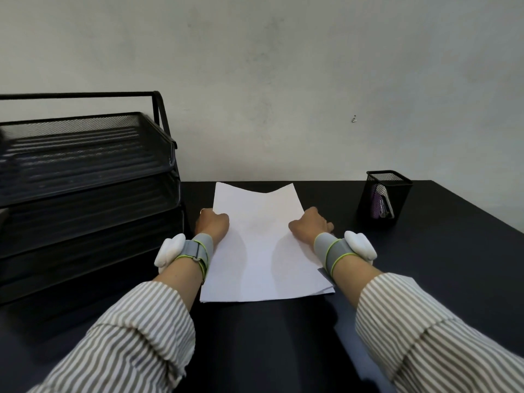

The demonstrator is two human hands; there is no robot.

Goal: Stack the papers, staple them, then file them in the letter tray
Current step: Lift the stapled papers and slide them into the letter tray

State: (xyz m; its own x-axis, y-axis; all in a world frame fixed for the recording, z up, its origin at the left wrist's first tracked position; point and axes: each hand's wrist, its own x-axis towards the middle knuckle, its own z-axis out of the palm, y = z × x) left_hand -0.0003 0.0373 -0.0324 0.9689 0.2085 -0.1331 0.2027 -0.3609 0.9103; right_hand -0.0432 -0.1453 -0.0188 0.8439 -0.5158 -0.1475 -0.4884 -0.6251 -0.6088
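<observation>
A stack of white papers [261, 251] lies in the middle of the black desk [425, 265]. Its far edge is lifted and sags in the middle. My left hand [212, 222] grips the stack's left edge and my right hand [310, 224] grips its right edge, both with fingers curled under the sheets. At the near right corner the sheets are slightly fanned. A black mesh letter tray [85, 171] with several tiers stands at the left, close beside my left hand. A purple stapler [380, 204] stands upright inside a black mesh pen cup [387, 194] at the far right.
A pale wall rises right behind the desk's far edge. The desk's right edge runs diagonally at the far right. Both wrists carry grey straps with white sensor pods. Striped sleeves cover my forearms in the foreground.
</observation>
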